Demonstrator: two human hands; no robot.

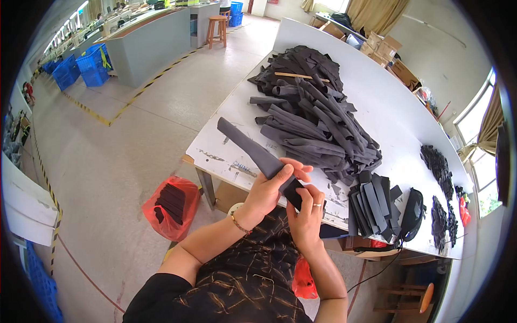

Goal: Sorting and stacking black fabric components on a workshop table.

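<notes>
A long dark grey fabric sleeve [245,145] slants up and left from my hands, over the near edge of the table. My left hand [266,191] is closed round its lower part, the thumb lying on top. At its lower end is a flat black piece [293,192], which the fingers of my right hand [306,215] pinch. Whether this piece sits inside the sleeve I cannot tell. Beyond my hands lies a big heap of similar grey sleeves [318,126]. To the right, flat dark strips [371,202] lie in a loose fanned stack.
The white table [398,124] has a raised back panel. A black cased device [412,215] with a cord stands by its near edge, with dark piles [439,167] farther right. A red plastic bag [177,215] of dark strips sits on the floor at left. A wooden stick [296,75] crosses the heap.
</notes>
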